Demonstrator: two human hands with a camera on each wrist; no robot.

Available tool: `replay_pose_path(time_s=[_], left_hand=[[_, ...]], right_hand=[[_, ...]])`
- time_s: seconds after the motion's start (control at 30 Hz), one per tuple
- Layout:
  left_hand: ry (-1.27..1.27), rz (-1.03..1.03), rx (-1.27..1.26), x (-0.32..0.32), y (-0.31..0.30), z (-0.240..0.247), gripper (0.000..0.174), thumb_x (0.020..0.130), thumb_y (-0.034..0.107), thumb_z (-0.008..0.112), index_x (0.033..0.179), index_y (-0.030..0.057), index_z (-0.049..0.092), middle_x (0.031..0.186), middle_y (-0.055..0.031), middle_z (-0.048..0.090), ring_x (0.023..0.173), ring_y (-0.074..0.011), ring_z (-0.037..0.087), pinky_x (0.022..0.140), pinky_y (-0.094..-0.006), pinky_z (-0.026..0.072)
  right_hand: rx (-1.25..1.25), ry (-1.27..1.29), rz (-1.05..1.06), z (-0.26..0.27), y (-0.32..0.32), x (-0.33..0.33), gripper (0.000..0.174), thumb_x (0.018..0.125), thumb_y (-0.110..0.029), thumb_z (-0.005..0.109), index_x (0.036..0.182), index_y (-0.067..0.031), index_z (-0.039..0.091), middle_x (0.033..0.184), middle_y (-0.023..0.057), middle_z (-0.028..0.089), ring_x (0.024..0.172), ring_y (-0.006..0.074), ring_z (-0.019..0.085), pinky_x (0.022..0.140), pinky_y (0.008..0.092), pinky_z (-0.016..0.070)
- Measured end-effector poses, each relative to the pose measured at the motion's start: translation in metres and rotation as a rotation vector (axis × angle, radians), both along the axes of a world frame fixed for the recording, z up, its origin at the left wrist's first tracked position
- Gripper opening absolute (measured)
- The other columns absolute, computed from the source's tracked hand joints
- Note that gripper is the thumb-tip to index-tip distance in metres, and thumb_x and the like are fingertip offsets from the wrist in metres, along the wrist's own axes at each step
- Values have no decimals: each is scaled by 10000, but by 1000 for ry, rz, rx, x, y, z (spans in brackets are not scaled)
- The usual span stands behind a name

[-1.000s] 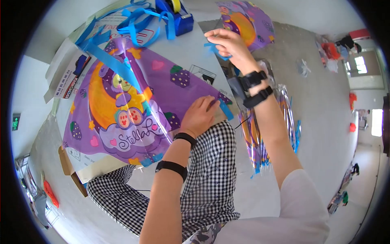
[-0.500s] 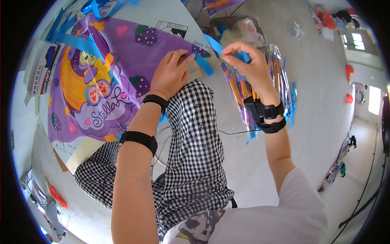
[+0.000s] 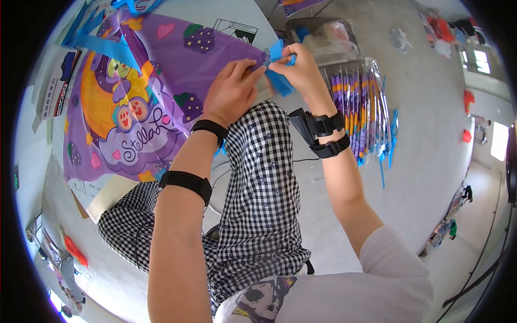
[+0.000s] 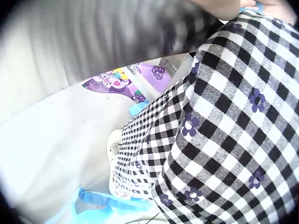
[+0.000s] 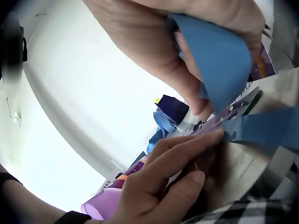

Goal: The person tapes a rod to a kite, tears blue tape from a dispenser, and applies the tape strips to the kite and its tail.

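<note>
A purple sheet printed with a cartoon bear on a moon (image 3: 169, 59) lies across a white box on the left, shaped like a kite. My left hand (image 3: 231, 89) rests on its right corner, the index fingertip (image 5: 216, 135) pressing the printed edge in the right wrist view, thumb apart. A blue ribbon end (image 3: 279, 83) crosses that corner and hangs off it. Close beside, my right hand (image 3: 302, 72) pinches a looped blue ribbon (image 5: 217, 60) between thumb and fingers, just above the corner. In the left wrist view, checked trousers (image 4: 224, 121) fill much of the picture.
Blue ribbons (image 3: 110, 47) trail over the sheet's upper left. A blue tape dispenser (image 5: 172, 109) stands behind. To the right are a dark tray (image 3: 347, 46) and a clear bag (image 3: 371, 107) of rolled purple pieces with sticks. More blue ribbon (image 4: 100, 205) lies on the floor.
My right hand first drew back and down with a blue ribbon, then moved left to the sheet's corner beside my left hand. The left hand stays on the sheet. The view has shifted.
</note>
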State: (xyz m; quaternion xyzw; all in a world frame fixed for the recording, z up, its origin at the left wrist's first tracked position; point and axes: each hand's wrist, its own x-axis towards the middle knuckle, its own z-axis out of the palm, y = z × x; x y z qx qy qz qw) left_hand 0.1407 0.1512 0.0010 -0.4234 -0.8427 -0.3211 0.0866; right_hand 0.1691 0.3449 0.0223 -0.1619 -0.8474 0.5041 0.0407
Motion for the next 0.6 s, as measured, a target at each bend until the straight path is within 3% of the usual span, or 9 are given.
replay_pose_path(time_s=[0.13,0.23,0.4,0.5,0.6], left_hand=[[-18,18,-44,1,-1,-1,424,795,103,646,1219,119,636,1238,-51,559,1139,-246,544,956,-385,497],[-21,20,-37,2,0,-1,416,803,85,637,1218,116,639,1236,-59,560,1136,-260,547,953,-390,500],[-47,14,-25,2,0,0,413,817,49,614,1223,113,644,1232,-88,567,1126,-292,552,942,-401,504],[-31,26,-59,2,1,-1,429,799,100,653,1227,123,635,1244,-51,556,1164,-253,539,969,-393,494],[-14,23,-42,1,1,-2,419,799,96,651,1217,123,641,1235,-55,561,1158,-259,543,962,-392,497]], right_hand=[[-140,285,-18,9,1,0,373,788,-70,752,1096,-47,542,857,56,669,770,154,624,670,283,475],[-287,108,-31,64,9,18,391,808,-30,736,1162,-73,576,882,43,656,647,76,553,556,205,399],[-550,314,-202,94,56,57,523,852,7,701,1338,-94,538,892,31,630,541,5,387,480,180,276],[-543,475,-384,103,95,100,464,913,7,641,1352,-75,515,961,56,618,532,15,365,482,178,280],[-372,555,-559,114,134,154,437,932,1,622,1349,-57,505,999,72,636,531,11,355,479,173,285]])
